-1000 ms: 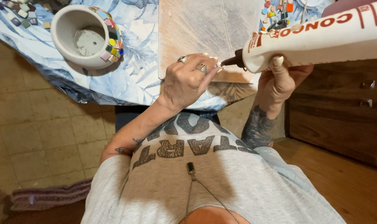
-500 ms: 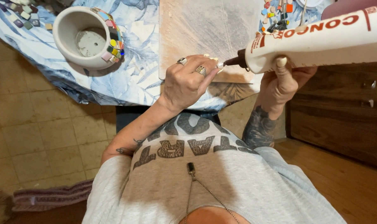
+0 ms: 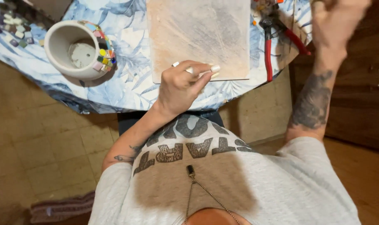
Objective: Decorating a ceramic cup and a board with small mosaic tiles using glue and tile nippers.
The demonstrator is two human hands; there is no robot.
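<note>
Left hand (image 3: 182, 88) pinched a small pale piece in narrow grip over the board (image 3: 198, 37); right hand (image 3: 337, 25) blurred, grip unreadable, near red pliers (image 3: 277, 37).

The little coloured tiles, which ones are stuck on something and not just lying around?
The tiles on the white pot: a coloured patch is stuck to its rim and side. The other loose tiles lie flat on the blue cloth, at the far left.

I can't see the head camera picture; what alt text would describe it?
Seen from above, a person's left hand pinches a small pale piece at the edge of a pale board on a blue floral cloth. A white pot edged with coloured tiles lies left, red pliers right; the raised right hand is blurred.
</note>
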